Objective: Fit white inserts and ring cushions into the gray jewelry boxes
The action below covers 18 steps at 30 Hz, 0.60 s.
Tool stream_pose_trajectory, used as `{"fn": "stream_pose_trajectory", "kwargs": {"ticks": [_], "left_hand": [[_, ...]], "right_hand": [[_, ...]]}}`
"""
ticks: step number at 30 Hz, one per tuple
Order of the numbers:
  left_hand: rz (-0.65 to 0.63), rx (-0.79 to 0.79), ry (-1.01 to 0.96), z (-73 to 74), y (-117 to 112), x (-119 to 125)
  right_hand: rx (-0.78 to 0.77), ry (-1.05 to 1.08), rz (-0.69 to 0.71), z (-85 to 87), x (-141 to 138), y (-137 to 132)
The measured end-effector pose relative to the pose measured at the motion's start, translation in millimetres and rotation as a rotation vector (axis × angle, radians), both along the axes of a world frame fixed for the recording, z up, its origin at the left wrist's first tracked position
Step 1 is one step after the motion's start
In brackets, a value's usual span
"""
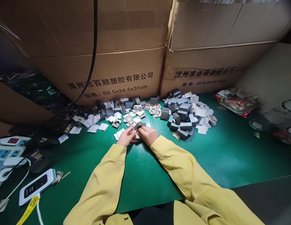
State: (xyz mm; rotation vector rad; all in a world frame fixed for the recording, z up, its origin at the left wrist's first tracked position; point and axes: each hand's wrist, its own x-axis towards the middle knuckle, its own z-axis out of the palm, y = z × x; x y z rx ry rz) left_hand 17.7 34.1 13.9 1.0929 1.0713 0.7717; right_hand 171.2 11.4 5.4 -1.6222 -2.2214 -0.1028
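1. Small grey box [140, 124]: between both hands over the desk [140, 181], probably so one steadies while the other works;
2. Left hand [126, 137], right hand [148, 135]: fingers pinching it from either side; exact grip partly hidden;
3. Grey box pile [183, 116]: beyond, rightward, presumably for easy reach.
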Motion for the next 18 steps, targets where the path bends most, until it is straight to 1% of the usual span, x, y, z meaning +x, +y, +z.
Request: {"fn": "stream_pose_trajectory", "kwargs": {"ticks": [4, 8, 10, 14, 18], "left_hand": [[-0.003, 0.004, 0.005, -3.0, 0.1, -0.2], [0.02, 0.026, 0.022, -4.7, -1.4, 1.3], [0.017, 0.042, 0.024, -4.7, -2.1, 1.7], [0.001, 0.078, 0.033, -5.8, -2.4, 1.1], [0.009, 0.089, 0.042, -9.2, -2.2, 0.9]], "right_hand": [[-0.087, -0.032, 0.001, 6.2, 1.2, -0.9], [-0.158, -0.069, -0.03, 11.8, 2.3, -1.0], [-0.154, -0.087, -0.03, 11.5, 2.0, -0.6], [-0.096, -0.095, 0.006, 6.6, 0.8, 0.5], [-0.061, -0.085, 0.002, 3.7, 0.6, -0.2]]}}
